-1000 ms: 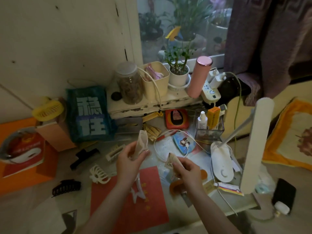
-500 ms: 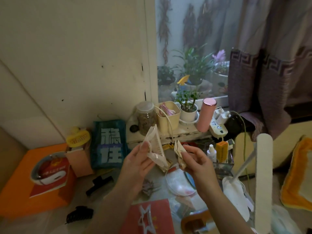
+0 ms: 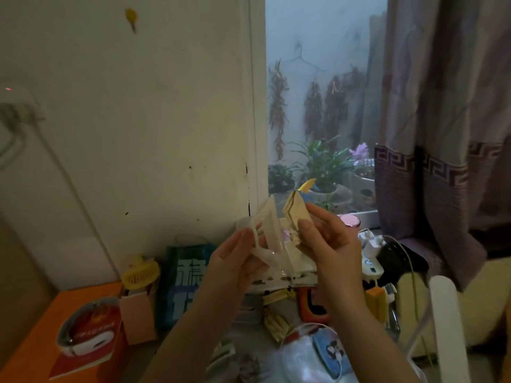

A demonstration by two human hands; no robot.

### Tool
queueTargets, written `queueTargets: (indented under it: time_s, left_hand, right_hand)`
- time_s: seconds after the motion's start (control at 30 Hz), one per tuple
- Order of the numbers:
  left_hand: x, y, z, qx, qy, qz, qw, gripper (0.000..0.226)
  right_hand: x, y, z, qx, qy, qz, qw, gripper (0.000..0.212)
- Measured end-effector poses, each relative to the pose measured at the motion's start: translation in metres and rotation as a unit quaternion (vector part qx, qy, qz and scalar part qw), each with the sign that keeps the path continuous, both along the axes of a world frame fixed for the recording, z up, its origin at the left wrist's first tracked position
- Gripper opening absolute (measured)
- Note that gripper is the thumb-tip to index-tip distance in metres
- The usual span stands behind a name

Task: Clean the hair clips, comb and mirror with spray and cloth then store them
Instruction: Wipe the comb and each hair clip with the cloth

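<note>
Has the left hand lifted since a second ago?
Yes. The left hand, holding the clear wrapper, has risen from desk level by the teal bag to above the shelf.

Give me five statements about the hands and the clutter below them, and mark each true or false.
1. The left hand holds a translucent wrapper. True.
2. The right hand is empty. False: its fingers pinch a folded tan cloth.
3. Both hands rest flat on the desk. False: they are raised in front of the window frame.
4. A yellow mini fan stands left of the blue bag. True.
5. The curtain hangs on the left wall. False: it hangs at the right.
</note>
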State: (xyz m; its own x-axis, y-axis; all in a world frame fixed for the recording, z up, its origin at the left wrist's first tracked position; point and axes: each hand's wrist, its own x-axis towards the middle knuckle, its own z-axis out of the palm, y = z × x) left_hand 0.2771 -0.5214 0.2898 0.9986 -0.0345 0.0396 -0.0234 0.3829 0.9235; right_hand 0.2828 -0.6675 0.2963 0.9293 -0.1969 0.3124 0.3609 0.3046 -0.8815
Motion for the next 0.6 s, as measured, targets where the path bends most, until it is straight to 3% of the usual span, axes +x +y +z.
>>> queueTargets:
  time_s: [0.1, 0.23, 0.4, 0.6]
  left_hand:
    - [0.003, -0.001, 0.014, -0.014, -0.016, 0.004, 1.0, 0.033]
    - [0.008, 0.002, 0.027, 0.036, -0.052, -0.006, 0.998, 0.03]
    - [0.01, 0.006, 0.036, 0.07, -0.104, -0.025, 0.992, 0.034]
    - [0.011, 0.006, 0.041, 0.066, -0.108, -0.046, 0.991, 0.039]
  right_hand:
    - [0.007, 0.003, 0.018, -0.019, -0.032, -0.023, 0.999, 0.03]
    - [0.009, 0.01, 0.035, -0.044, -0.056, -0.015, 0.997, 0.026]
    - [0.006, 0.012, 0.043, 0.008, -0.029, 0.029, 0.999, 0.024]
    - [0.005, 0.011, 0.048, 0.027, -0.016, 0.044, 0.999, 0.025]
